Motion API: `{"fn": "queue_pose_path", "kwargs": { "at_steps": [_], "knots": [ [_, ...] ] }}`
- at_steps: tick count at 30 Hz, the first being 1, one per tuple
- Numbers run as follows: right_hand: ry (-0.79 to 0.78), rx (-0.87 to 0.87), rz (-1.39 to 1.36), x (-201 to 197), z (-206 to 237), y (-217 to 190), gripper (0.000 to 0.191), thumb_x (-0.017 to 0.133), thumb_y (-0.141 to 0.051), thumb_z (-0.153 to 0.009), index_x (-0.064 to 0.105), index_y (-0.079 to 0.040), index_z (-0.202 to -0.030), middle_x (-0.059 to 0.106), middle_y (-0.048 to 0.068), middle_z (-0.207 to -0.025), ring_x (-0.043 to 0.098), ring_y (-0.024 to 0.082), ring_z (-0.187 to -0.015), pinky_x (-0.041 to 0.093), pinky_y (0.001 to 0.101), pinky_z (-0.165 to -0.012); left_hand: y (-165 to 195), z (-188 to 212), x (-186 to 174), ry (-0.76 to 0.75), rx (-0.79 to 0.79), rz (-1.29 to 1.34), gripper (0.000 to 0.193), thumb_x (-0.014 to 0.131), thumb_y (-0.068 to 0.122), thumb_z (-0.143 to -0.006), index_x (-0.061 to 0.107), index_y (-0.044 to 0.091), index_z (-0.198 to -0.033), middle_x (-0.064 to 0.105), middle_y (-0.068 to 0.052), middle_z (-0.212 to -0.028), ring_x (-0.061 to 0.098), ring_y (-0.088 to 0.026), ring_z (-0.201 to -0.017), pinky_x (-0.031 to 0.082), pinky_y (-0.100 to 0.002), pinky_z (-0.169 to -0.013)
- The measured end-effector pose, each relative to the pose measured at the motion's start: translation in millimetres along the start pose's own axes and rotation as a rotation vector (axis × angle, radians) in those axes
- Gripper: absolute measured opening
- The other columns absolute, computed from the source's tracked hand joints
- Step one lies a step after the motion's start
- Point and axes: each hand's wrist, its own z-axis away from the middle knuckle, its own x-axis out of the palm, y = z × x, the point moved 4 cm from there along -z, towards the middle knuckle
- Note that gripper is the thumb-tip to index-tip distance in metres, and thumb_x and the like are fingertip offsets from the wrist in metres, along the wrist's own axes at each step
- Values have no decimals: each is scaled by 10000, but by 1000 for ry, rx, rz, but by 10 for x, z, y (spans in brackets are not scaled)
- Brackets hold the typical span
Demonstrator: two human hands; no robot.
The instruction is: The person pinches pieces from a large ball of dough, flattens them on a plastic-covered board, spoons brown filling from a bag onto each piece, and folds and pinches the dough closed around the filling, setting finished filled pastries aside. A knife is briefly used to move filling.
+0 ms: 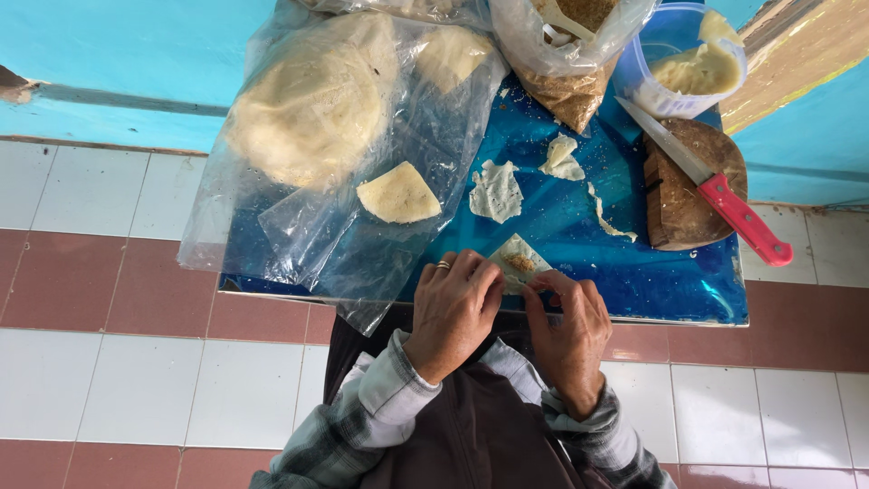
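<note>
Both hands (511, 312) on filled wrapper (519, 263)

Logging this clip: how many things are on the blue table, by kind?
Plastic bags: 2
Tub: 1
Knife: 1
Wooden block: 1
Cut wrapper wedge: 1
Filled wrapper between left hand and right hand: 1
Loose scraps: 3
Total: 10

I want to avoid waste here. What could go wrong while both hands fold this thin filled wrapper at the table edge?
1. The wrapper looks thin; pinched between the left hand and right hand, it may tear and spill its brown filling.
2. It sits near the blue table's front edge, so crumbs could fall onto the lap.
3. The red-handled knife overhangs the wooden block; a bump might knock it off.
</note>
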Motion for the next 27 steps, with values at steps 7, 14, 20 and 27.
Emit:
{"fn": "queue_pose_path", "kwargs": {
  "at_steps": [7, 14, 20, 27],
  "knots": [
    [52, -4, 24, 37, 3, 34, 308, 822, -49, -856, 635, -73, -1100, 728, 19, -979, 606, 194, -773, 510, 330, -689, -2, 96, 25, 27, 17, -12, 126, 754, 127, -918, 692, 121, -1027, 642, -4, -993, 611, -214, -863, 443, -392, -755],
    [39, 40, 50, 68, 2, 63, 294, 823, -58, -862, 648, -74, -1098, 704, 19, -990, 600, 198, -784, 501, 326, -681, 18, 249, 77, -35, 173, -123, 280, 778, 193, -856, 725, 129, -1124, 632, -15, -1098, 591, -202, -952, 454, -407, -859],
    [14, -57, 56, -74, 18, 75, 247, 748, -74, -947, 696, -115, -1185, 680, 52, -1120, 614, 241, -958, 490, 375, -837, -13, 288, 94, -31, 182, -144, 260, 784, 212, -875, 725, 130, -1115, 630, -16, -1098, 579, -196, -961, 436, -410, -868],
    [-125, -300, 420, -29, 90, 25, 449, 659, -44, -962, 715, -284, -1337, 605, -7, -1325, 552, 226, -1181, 392, 409, -986, 9, 268, 81, -29, 184, -136, 262, 764, 219, -891, 720, 112, -1125, 633, -23, -1115, 584, -199, -979, 435, -408, -877]
  ]
}}
